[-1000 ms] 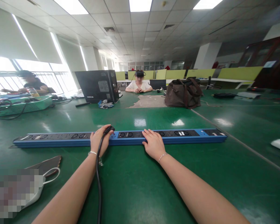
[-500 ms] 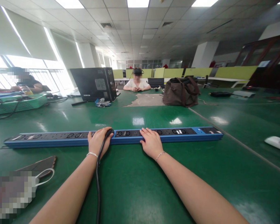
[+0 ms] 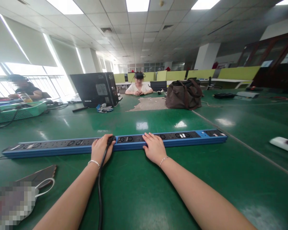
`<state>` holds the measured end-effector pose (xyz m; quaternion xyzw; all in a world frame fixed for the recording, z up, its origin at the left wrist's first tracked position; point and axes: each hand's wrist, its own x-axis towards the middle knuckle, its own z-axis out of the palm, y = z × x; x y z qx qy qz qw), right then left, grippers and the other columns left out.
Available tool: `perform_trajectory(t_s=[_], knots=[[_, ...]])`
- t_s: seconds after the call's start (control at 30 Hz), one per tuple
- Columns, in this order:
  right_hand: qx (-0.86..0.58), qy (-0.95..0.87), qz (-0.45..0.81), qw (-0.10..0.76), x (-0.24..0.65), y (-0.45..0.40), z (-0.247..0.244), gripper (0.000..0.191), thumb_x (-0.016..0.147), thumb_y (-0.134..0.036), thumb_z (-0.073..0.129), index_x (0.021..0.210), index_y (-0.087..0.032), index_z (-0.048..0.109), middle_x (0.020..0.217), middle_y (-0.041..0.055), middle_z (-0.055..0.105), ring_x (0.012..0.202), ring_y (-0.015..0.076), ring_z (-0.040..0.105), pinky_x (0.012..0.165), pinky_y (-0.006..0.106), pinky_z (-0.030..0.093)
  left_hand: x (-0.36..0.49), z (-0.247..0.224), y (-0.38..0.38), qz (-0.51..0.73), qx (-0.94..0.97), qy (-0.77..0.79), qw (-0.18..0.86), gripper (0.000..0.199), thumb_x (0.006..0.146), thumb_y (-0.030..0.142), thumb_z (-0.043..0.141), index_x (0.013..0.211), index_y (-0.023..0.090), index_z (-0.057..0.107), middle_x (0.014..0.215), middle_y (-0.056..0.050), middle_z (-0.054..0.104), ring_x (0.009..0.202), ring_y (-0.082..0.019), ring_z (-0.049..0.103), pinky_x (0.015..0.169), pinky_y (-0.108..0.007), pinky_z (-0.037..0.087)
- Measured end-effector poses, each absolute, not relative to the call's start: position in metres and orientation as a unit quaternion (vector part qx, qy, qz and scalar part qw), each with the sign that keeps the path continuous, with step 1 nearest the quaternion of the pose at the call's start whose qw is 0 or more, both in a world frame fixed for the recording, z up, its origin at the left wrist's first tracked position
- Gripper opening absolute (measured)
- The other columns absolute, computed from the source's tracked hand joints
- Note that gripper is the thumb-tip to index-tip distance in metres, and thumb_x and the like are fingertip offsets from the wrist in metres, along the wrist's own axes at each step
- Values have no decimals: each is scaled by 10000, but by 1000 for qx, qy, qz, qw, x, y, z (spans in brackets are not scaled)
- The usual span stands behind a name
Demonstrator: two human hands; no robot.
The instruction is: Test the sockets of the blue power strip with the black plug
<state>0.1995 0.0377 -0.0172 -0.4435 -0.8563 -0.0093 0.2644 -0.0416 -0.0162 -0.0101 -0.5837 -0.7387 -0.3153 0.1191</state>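
A long blue power strip (image 3: 134,146) with black sockets lies across the green table. My left hand (image 3: 102,149) is closed around the black plug (image 3: 112,139) at the strip's middle, and a black cable (image 3: 100,191) runs from it toward me, over the hand and past the wrist. To the right, my right hand (image 3: 155,147) lies on the strip, its fingers stretched over the top face and the thumb at the front edge. Whether the plug is fully seated in a socket cannot be seen.
A black computer case (image 3: 93,90) and gloves (image 3: 104,108) stand beyond the strip. A brown bag (image 3: 183,95) is right of centre, a green basket (image 3: 31,110) far left. A person (image 3: 139,86) sits opposite, another (image 3: 26,89) at left. A white object (image 3: 284,145) lies right.
The view has shifted slightly, so the strip's left end appears a little lower. Both hands keep their places on the strip.
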Motion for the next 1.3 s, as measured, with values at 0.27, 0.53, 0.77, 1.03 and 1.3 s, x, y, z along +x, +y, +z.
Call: perform_trajectory(t_s=[0.27,0.53,0.77,1.03,1.3], knots=[[-441,-857,-14,267,200,38,-19,462,808,-240,521,1267,-185,519,1354,49,492,1270,207,388,1041,388,252,-47,-15,-12,-390,-562,-725,84,287,820,372,480,1072,248,536,895,-23,680,882,-194,620,897,-346,401],[-442,-857,-15,265,199,39,-19,466,805,-238,533,1266,-174,518,1353,52,493,1270,211,387,1036,390,254,-50,-12,-13,-398,-566,-716,93,331,798,412,502,1070,230,554,953,-44,676,912,-219,611,858,-353,436],[-441,-856,-13,270,200,39,-20,462,800,-228,542,1259,-174,523,1348,62,498,1268,214,390,1028,397,264,-38,-5,-16,-444,-543,-710,63,345,793,411,535,1093,250,584,1018,-33,681,954,-208,615,901,-371,436],[-441,-852,-13,281,199,39,-21,462,789,-211,544,1247,-158,532,1339,62,508,1261,222,397,1026,404,264,-9,2,-13,-462,-567,-682,11,347,815,324,524,1149,254,584,1086,-42,673,999,-214,613,894,-378,458],[-445,-846,-14,294,198,39,-22,456,774,-204,553,1228,-174,546,1325,45,524,1245,218,412,1026,400,265,25,10,3,-357,-650,-670,-27,336,831,280,496,1160,255,561,1112,-35,664,1024,-196,600,935,-356,422]])
